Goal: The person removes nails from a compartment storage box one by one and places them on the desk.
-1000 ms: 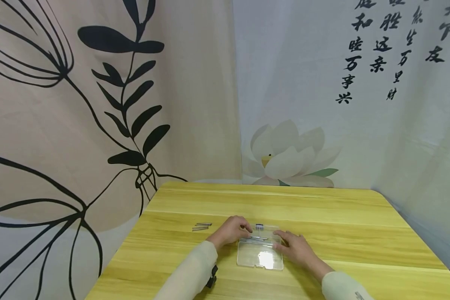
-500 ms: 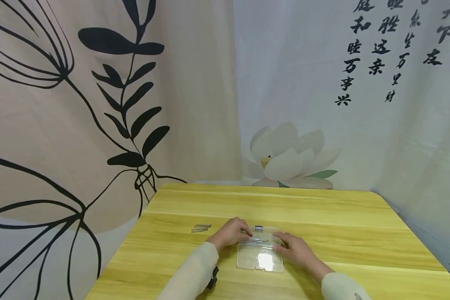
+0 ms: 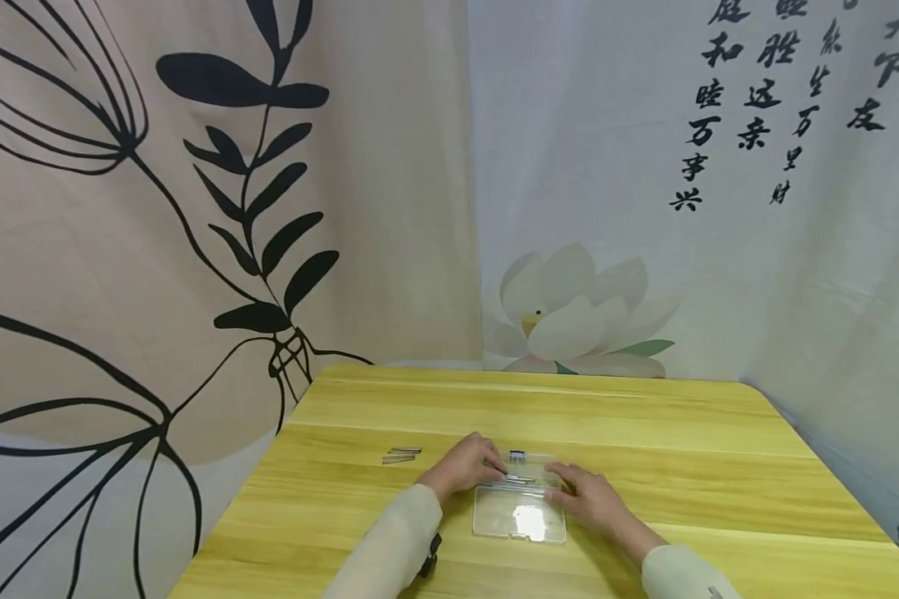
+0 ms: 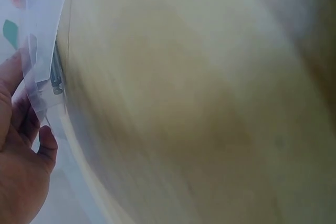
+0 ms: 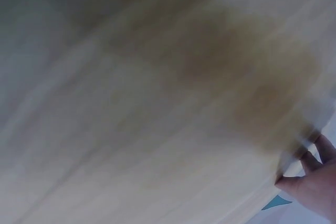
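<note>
An opened clear plastic case (image 3: 487, 520) lies flat on the table, with a small blue-marked piece (image 3: 517, 456) at its far edge. Several slim metal rods (image 3: 523, 482) lie across its middle. In the left wrist view, one metal rod (image 4: 56, 72) with a grooved end shows behind the clear wall. My left hand (image 3: 468, 464) is at the case's left side, fingers curled, tips right at the rods' left ends; I cannot tell what they pinch. My right hand (image 3: 590, 492) grips the case's right edge, thumb and fingers (image 5: 310, 161) bent against it.
Several loose metal rods (image 3: 401, 455) lie on the wood-grained table (image 3: 644, 416) left of the case. A black object (image 3: 430, 557) shows beside the left sleeve (image 3: 389, 541). A printed curtain (image 3: 389, 208) hangs behind the table.
My left hand and forearm have shifted slightly to the right along the case. The right hand and the case stay in place.
</note>
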A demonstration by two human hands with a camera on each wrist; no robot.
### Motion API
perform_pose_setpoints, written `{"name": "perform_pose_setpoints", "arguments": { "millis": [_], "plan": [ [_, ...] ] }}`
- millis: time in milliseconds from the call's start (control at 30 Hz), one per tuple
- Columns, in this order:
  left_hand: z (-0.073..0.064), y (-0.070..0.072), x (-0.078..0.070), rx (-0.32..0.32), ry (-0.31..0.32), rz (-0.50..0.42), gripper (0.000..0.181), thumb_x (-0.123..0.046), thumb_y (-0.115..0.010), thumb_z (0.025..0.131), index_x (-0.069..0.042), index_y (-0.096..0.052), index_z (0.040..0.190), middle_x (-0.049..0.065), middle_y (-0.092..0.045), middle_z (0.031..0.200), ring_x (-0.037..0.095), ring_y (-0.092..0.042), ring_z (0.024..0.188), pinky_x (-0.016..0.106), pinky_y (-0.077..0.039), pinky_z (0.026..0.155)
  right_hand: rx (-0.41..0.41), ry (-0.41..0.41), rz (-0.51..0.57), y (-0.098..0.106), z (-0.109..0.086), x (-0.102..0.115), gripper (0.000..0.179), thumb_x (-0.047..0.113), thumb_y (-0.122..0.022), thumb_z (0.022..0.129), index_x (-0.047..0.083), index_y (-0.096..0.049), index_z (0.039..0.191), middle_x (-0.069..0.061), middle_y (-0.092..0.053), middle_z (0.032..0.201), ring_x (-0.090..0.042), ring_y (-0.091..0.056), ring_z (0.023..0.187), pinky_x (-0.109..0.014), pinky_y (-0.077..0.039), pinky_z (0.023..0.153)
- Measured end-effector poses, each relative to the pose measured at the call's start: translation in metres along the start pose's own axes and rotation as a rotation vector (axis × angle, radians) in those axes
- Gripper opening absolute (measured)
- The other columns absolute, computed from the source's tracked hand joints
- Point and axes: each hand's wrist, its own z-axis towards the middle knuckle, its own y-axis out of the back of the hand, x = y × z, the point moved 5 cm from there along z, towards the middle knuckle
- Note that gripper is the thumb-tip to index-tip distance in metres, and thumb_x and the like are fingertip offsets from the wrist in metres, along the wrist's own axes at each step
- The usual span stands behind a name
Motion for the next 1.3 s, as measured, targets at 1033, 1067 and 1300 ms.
{"name": "perform_pose_setpoints", "arguments": {
  "millis": [1033,1067,1300],
  "plan": [
    [0.003,0.002,-0.010,0.078,-0.020,0.131,0.007,-0.021,-0.077,0.089,-0.017,-0.079,0.084,-0.014,-0.060,0.089,0.004,-0.044,0.089,0.021,-0.041,0.083,-0.001,0.001,0.014,0.001,0.000,0.002,0.045,0.031,-0.068,0.094,0.010,-0.062,0.134,-0.025,-0.058,0.132,-0.051,-0.048,0.126,-0.070,-0.026,0.104],
    [0.003,0.002,-0.010,0.077,-0.023,0.133,0.007,-0.022,-0.077,0.089,-0.017,-0.079,0.083,-0.015,-0.060,0.089,0.004,-0.044,0.089,0.021,-0.041,0.083,0.001,0.001,0.013,0.000,0.000,0.002,0.045,0.031,-0.069,0.094,0.010,-0.062,0.134,-0.025,-0.058,0.132,-0.050,-0.048,0.126,-0.070,-0.025,0.104],
    [0.003,0.000,-0.006,0.043,-0.082,0.157,0.006,-0.021,-0.077,0.088,-0.018,-0.078,0.083,-0.016,-0.059,0.087,0.004,-0.044,0.086,0.021,-0.040,0.083,0.001,0.001,0.008,0.001,-0.001,0.002,0.045,0.031,-0.069,0.094,0.010,-0.062,0.133,-0.023,-0.059,0.133,-0.049,-0.049,0.126,-0.071,-0.024,0.104]
  ]
}}
